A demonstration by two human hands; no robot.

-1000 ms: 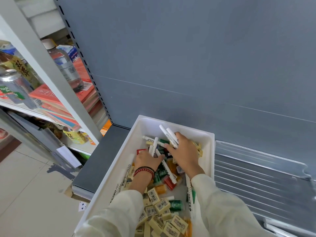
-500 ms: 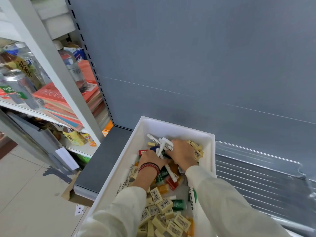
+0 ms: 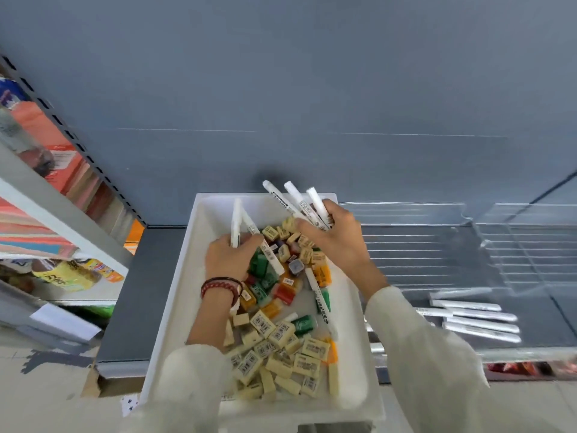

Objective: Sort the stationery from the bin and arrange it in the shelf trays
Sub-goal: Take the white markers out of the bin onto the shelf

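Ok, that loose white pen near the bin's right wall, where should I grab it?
Pinch the white pen across its barrel at the middle, coming straight down from above. It lies flat and uncovered on the pile, with erasers packed close beside it in the bin, so a sideways reach looks cramped.

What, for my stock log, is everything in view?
bin: one, white, on the grey shelf
right-hand pens: three, white, above the bin's far end
left-hand pens: two, white, over the bin's far left
loose pen: one, white, mid bin
erasers: many, cream, bin's near end
small blocks: several, green, orange, red, mid bin
tray pens: about five, white, in a clear tray
clear trays: two it seems, transparent, right of bin
books: stack, red-orange, left shelf
bracelets: two, red and dark, left wrist
left hand: grips two pens
right hand: grips three pens
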